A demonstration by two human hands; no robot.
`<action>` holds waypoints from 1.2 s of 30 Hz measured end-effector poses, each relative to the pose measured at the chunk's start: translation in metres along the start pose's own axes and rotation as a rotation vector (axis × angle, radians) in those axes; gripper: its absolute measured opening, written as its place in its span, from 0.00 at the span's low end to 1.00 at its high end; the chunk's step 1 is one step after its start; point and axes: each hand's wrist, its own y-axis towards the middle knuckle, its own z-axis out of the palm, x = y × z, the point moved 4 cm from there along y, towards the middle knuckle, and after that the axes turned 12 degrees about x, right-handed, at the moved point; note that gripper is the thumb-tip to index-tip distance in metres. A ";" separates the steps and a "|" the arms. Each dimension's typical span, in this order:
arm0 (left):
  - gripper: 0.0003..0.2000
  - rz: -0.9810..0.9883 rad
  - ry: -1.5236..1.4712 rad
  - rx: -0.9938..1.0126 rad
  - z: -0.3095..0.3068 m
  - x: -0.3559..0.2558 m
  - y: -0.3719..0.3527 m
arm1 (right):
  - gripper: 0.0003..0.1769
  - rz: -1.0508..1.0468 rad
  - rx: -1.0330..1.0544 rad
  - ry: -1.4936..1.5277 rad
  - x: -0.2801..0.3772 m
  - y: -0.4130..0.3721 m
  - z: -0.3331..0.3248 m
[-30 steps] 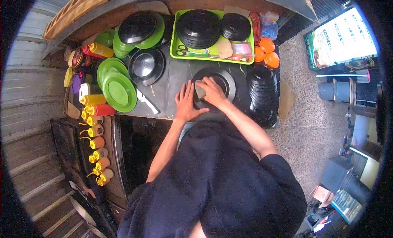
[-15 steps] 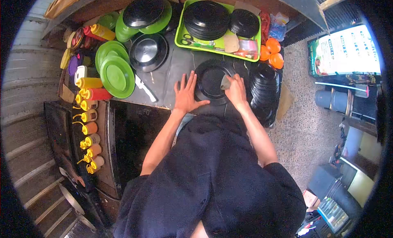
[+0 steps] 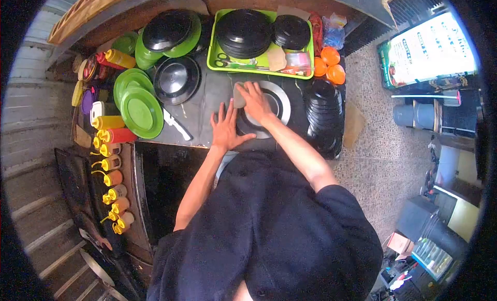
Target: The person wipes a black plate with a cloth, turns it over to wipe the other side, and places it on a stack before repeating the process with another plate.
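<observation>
A black plate lies on the dark counter in front of me, its surface catching a bright ring of light. My left hand is open with fingers spread, its thumb on the plate's near-left rim. My right hand reaches across the plate and presses a small grey-brown cloth against the far-left rim. Whether that piece is fabric or paper is hard to tell. Part of the plate is hidden under the right hand and forearm.
A knife lies left of my hands, beside green plates and another black plate. Behind stands a green tray with stacked black plates. Stacked black dishes and orange cups are right. Sauce bottles line the left.
My right hand has moved with the cloth from the plate's right side to its far-left rim. The left hand keeps its place at the plate. The whole view has shifted slightly.
</observation>
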 end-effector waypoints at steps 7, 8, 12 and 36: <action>0.70 0.022 0.011 -0.093 -0.006 -0.005 -0.004 | 0.45 0.233 -0.054 -0.155 -0.045 -0.032 -0.038; 0.70 0.032 0.015 -0.107 -0.006 -0.004 -0.003 | 0.45 0.231 -0.053 -0.154 -0.048 -0.040 -0.043; 0.70 0.022 0.023 -0.093 -0.008 -0.005 -0.005 | 0.42 0.362 -0.087 -0.099 -0.056 -0.081 -0.061; 0.77 0.253 -0.395 -0.248 0.015 0.018 0.003 | 0.50 0.250 -0.245 -0.010 -0.060 -0.054 -0.044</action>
